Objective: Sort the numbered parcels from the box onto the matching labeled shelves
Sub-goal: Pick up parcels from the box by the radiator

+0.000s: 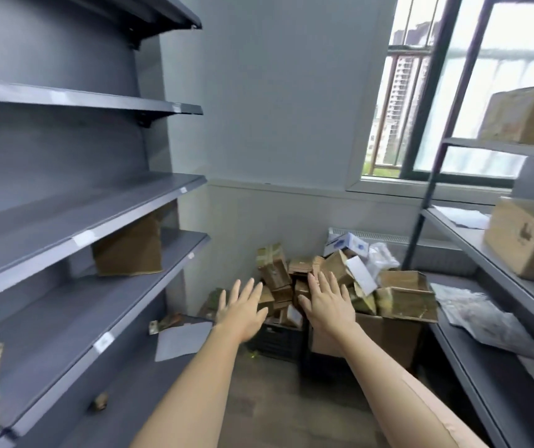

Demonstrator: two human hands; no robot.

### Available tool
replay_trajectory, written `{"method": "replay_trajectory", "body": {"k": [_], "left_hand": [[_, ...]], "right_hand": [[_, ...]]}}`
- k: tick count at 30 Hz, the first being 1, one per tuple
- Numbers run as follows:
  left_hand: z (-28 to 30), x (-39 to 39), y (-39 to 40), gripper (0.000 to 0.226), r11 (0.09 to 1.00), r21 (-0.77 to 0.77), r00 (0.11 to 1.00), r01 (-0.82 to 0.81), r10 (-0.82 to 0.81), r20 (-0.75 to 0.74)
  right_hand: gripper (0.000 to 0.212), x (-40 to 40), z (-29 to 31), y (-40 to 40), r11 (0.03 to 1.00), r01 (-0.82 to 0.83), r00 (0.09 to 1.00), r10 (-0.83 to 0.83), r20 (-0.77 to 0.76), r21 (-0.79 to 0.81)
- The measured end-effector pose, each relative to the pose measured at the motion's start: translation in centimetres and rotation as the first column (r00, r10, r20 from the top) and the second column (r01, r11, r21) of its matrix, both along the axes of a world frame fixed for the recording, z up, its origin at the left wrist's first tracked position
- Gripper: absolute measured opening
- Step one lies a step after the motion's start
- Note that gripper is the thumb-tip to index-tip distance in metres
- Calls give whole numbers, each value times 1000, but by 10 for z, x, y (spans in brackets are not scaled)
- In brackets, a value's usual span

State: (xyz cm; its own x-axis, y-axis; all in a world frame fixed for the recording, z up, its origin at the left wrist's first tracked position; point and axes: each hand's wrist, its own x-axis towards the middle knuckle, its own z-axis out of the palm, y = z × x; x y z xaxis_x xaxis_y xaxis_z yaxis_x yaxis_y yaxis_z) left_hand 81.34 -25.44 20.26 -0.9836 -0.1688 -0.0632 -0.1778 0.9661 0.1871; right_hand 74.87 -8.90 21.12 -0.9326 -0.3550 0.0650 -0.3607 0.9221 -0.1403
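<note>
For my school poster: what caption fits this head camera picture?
Both open hands, left hand and right hand, reach toward the heap of parcels between grey shelves.

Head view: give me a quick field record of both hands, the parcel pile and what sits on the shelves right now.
left hand: left hand open, fingers spread, holding nothing, stretched toward the pile
right hand: right hand open, fingers spread, holding nothing
parcel source: heap of brown cardboard parcels piled over a black crate and a brown carton in the corner under the window
left shelves: grey metal shelving unit; one brown cardboard box on a middle shelf
right shelves: open grey rack with a large cardboard box
shelf labels: white tags, unreadable
</note>
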Motion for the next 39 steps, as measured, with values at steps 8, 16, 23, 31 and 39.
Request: {"method": "replay_trajectory", "body": {"k": [8,16,23,31,39], "left_hand": [[-38,-122,-26,60,994,16,992,105,-106,67],[-71,-218,30,60,952,54,940,302,-307,150],[-82,-319,69,60,944,-20,931,330,-322,171],[-79,-425,123,60,944,-44,934,328,-317,167],[-92,-506,138,61,951,-8,925,310,-300,232]], "right_hand": [[60,-90,-25,-1,986,135,987,-142,70,93],[59,-156,-63,51,952,276,941,-296,165,134],[60,-246,-87,100,943,308,917,-329,224,126],[58,-355,-96,153,956,271,925,-291,243,114],[60,-432,-119,164,964,240,921,-264,287,117]]}}
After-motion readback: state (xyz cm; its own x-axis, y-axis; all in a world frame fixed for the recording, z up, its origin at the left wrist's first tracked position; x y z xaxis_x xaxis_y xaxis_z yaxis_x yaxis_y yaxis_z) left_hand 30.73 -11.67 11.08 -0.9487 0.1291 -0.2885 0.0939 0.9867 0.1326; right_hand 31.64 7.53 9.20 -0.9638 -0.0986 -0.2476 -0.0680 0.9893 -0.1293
